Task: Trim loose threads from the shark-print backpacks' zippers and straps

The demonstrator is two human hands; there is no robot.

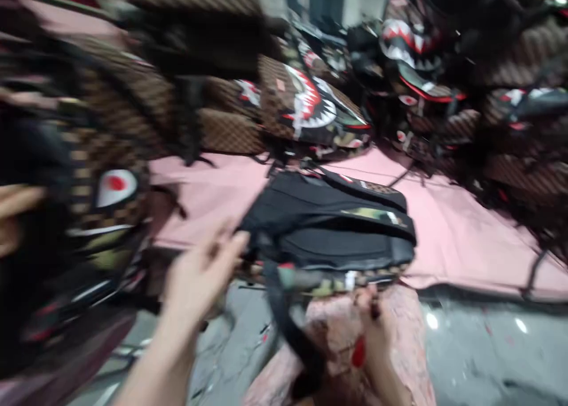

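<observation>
— Well, can any label on the black backpack [332, 228] be read?
— Too blurred. It lies on the pink sheet [452, 228], shark-mouth backpacks [310, 104] behind it. The left hand [202, 276] pinches its edge; whether the right hand [377, 326] grips, I cannot tell.

Bare forearms [155, 358], pink patterned clothing [403, 347]

Single head-worn view, aimed forward and down, close over left hand [200, 276] and right hand [376, 326] at bottom edge. Near, mid-frame: black backpack [337, 228]; farther, along top: piled backpacks [310, 104]. Directly below, lower right: grey floor [488, 347]. Motion-blurred throughout.
</observation>
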